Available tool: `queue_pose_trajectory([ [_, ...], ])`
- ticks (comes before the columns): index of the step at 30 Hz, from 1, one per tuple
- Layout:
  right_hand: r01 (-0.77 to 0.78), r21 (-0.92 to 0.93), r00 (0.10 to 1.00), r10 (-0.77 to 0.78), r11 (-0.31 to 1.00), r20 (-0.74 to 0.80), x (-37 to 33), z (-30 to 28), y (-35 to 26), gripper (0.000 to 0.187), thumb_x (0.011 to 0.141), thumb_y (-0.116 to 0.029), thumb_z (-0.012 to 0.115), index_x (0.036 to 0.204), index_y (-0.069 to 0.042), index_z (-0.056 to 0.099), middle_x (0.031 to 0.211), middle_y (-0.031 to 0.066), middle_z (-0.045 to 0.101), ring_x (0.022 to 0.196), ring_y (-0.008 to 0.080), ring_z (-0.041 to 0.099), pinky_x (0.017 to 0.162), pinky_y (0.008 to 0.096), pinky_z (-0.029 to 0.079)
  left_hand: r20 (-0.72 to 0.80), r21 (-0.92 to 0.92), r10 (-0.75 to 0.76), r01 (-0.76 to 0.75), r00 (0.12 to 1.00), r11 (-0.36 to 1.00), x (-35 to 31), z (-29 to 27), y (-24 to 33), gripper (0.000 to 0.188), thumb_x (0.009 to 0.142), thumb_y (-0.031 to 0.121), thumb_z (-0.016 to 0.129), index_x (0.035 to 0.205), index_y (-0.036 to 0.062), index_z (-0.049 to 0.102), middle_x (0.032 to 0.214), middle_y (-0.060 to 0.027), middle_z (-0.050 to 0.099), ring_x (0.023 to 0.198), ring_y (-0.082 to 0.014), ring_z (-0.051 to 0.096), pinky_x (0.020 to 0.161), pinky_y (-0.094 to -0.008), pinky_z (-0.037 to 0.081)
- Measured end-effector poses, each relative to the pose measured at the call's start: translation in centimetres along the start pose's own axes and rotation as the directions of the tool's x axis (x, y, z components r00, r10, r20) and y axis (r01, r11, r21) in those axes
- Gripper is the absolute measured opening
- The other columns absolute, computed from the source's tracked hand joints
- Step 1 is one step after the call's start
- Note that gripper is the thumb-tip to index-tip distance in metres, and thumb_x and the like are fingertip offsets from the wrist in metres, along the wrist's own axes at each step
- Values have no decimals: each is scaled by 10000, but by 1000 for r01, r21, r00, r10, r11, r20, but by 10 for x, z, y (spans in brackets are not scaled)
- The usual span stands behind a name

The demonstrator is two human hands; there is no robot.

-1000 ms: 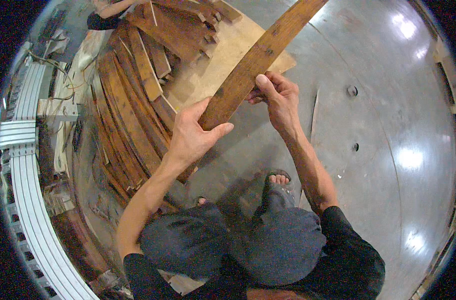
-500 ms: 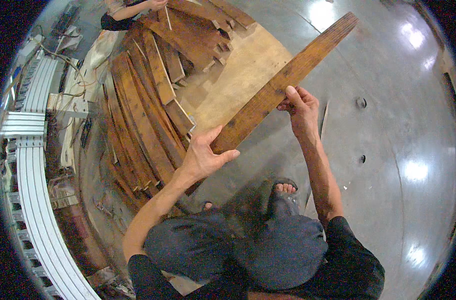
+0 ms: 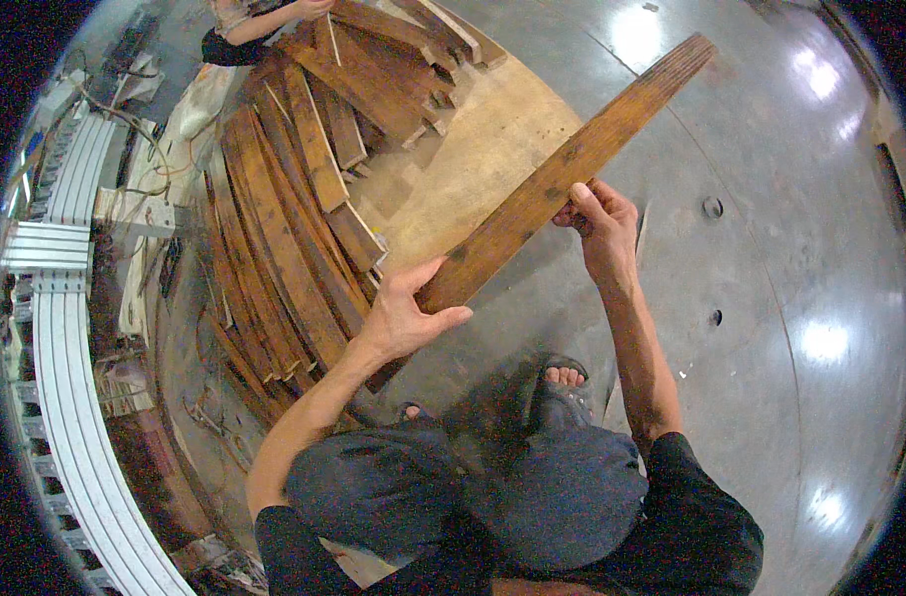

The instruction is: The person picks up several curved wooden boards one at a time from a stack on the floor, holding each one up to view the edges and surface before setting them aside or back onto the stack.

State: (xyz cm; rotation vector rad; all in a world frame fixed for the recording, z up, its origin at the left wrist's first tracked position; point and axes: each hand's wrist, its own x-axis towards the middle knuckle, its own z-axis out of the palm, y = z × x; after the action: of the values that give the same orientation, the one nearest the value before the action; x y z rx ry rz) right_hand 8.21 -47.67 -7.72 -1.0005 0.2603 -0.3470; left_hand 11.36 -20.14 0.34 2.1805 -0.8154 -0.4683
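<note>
A long brown wooden plank (image 3: 532,204) slants across the view, its far end up to the right. Around its near end is my left hand (image 3: 403,313), thumb stretched along the near side. My right hand (image 3: 602,219) pinches the plank's right edge near its middle, thumb on top and fingers curled below. To the left lies a heap of similar brown planks (image 3: 284,228), side by side and overlapping. A pale plywood sheet (image 3: 463,149) shows beyond the held plank, partly under the heap.
At the top left another person's arm (image 3: 274,20) reaches over the planks. A ribbed pale metal track (image 3: 70,397) curves along the left side, with cables (image 3: 125,114) near its far part. Grey concrete floor (image 3: 741,397) with small round holes spreads to the right.
Both hands keep hold of the plank, which has shifted only slightly, its far end a little lower in view. At the top, planks near the other person look slightly displaced.
</note>
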Motion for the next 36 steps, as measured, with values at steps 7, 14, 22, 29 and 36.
queue_pose_trajectory([
  [7, -15, -49, 975, 4, 999, -224, 19, -7, -20, 197, 953, -208, 633, 935, -13, 653, 793, 35, 638, 704, 139, 604, 685, 300, 513, -7, 47, -1, 1, 1000, 999, 0, -2, 6, 659, 737, 221, 843, 1272, -54, 575, 1122, -166, 692, 1028, -216, 665, 926, -338, 502],
  [14, 44, 54, 996, -39, 998, -82, 14, -23, -16, 189, 957, -197, 627, 881, -26, 645, 804, 35, 639, 728, 145, 604, 675, 291, 499, 35, 38, -20, 19, 999, 999, -6, -3, -6, 662, 735, 198, 839, 1288, -48, 570, 1131, -146, 690, 1035, -190, 653, 934, -331, 497],
  [22, 46, -9, 935, -46, 999, -353, 39, -37, -33, 241, 929, -249, 671, 1010, -23, 656, 860, 33, 659, 740, 131, 608, 690, 288, 507, 51, 27, -44, 42, 998, 999, -3, -6, 2, 672, 732, 241, 833, 1269, -70, 574, 1146, -206, 679, 1058, -257, 656, 949, -348, 486],
  [29, 144, 58, 960, -125, 988, -249, 41, -51, -20, 215, 947, -185, 638, 991, 22, 677, 856, 60, 674, 709, 146, 633, 660, 311, 554, 80, 35, -43, 40, 996, 999, -6, -7, -11, 686, 713, 276, 846, 1237, -83, 587, 1139, -203, 685, 1056, -245, 659, 946, -344, 491],
  [36, 103, 81, 982, -88, 991, -168, 36, -54, -26, 295, 967, -172, 603, 1145, 62, 626, 934, 89, 686, 775, 155, 641, 694, 301, 528, 133, -77, -149, 160, 980, 984, -5, -10, -4, 648, 720, 222, 844, 1248, -56, 592, 1110, -145, 695, 1005, -192, 650, 925, -324, 495],
])
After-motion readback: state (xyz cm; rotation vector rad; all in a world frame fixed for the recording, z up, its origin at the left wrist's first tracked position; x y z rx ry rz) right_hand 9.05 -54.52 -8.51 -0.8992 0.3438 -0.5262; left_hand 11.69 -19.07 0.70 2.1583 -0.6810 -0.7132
